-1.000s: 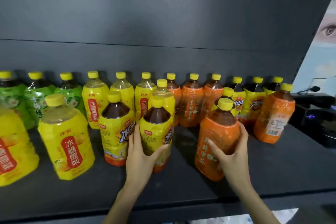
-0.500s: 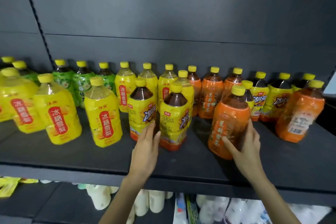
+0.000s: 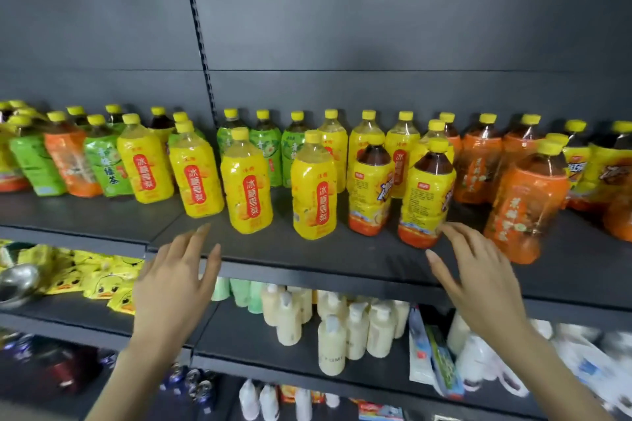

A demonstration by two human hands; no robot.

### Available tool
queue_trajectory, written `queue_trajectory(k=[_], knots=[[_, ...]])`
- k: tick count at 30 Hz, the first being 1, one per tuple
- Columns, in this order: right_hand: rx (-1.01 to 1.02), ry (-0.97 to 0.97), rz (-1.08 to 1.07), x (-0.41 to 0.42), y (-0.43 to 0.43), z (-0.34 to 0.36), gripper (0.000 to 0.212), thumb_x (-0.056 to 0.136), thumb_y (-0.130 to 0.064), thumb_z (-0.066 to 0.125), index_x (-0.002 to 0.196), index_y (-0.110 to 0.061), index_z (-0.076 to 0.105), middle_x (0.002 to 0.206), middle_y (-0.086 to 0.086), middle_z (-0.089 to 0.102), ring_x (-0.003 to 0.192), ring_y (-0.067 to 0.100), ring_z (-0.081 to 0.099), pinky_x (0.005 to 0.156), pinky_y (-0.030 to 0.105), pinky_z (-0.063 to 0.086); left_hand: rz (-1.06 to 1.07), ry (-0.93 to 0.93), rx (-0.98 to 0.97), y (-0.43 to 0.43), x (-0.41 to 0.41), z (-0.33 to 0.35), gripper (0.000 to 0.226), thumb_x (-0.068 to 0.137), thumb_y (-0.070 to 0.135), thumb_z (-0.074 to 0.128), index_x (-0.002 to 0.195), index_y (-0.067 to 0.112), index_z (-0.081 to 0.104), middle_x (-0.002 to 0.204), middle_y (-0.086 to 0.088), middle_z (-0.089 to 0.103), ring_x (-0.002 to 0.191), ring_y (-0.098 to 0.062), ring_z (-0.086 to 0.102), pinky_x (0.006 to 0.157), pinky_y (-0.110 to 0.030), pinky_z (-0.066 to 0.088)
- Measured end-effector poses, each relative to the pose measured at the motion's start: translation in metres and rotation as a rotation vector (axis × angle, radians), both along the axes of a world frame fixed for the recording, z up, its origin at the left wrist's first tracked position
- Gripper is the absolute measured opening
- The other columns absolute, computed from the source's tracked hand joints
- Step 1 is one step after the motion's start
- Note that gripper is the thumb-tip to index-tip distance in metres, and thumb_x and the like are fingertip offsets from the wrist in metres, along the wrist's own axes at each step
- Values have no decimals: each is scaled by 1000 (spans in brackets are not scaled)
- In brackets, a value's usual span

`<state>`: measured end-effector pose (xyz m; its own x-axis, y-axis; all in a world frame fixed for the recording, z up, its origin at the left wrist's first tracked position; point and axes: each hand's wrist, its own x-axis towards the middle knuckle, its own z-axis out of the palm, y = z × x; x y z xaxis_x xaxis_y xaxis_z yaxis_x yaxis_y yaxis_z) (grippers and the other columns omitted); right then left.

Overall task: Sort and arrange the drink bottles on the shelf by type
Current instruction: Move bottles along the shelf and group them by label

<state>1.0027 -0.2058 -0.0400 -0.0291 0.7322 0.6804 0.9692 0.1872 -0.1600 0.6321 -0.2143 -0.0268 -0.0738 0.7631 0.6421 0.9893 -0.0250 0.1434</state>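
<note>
Many yellow-capped drink bottles stand on a dark shelf [image 3: 307, 256]. Up front are several yellow pear-drink bottles [image 3: 248, 188], two dark iced-tea bottles with yellow labels [image 3: 425, 202] and an orange-labelled tea bottle [image 3: 525, 212]. Green tea bottles [image 3: 265, 150] stand behind and at the left, mixed with an orange one. My left hand [image 3: 174, 280] hovers open before the shelf edge, below the pear bottles, holding nothing. My right hand [image 3: 478, 273] is open too, its fingertips just short of the right iced-tea bottle's base.
A lower shelf holds pale cream bottles [image 3: 330, 345], yellow duck-print packets [image 3: 102, 280] and a metal bowl [image 3: 17, 284] at the left. White bags [image 3: 581, 362] lie at the lower right. A slotted upright [image 3: 198, 31] runs up the dark back panel.
Both hands have let go of the bottles and drawn back from the shelf. The view has pulled back and turned left, showing more bottles at the left and the lower shelves.
</note>
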Motion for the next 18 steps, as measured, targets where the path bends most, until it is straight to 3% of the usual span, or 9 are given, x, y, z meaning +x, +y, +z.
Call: queue_trajectory(k=[8, 14, 18], knots=[[-110, -19, 53, -109, -25, -13, 54, 92, -50, 32, 123, -14, 58, 117, 4, 62, 106, 26, 60, 81, 39, 51, 48, -8, -19, -48, -99, -2, 50, 89, 41, 35, 109, 8, 66, 97, -13, 69, 85, -38, 64, 57, -43, 51], [-126, -48, 90, -172, -4, -7, 53, 91, -50, 33, 119, -15, 62, 114, 3, 66, 101, 25, 64, 78, 36, 52, 106, -51, -23, -42, -150, -4, 39, 87, 36, 48, 104, 9, 69, 95, -12, 70, 80, -37, 67, 55, -39, 50], [-157, -73, 143, -220, 32, -5, 58, 92, -54, 30, 127, -16, 58, 126, 4, 61, 112, 25, 60, 85, 40, 51, 158, -136, -69, -20, -186, -7, 36, 93, 37, 52, 117, 14, 65, 110, -8, 68, 85, -34, 67, 63, -41, 49]])
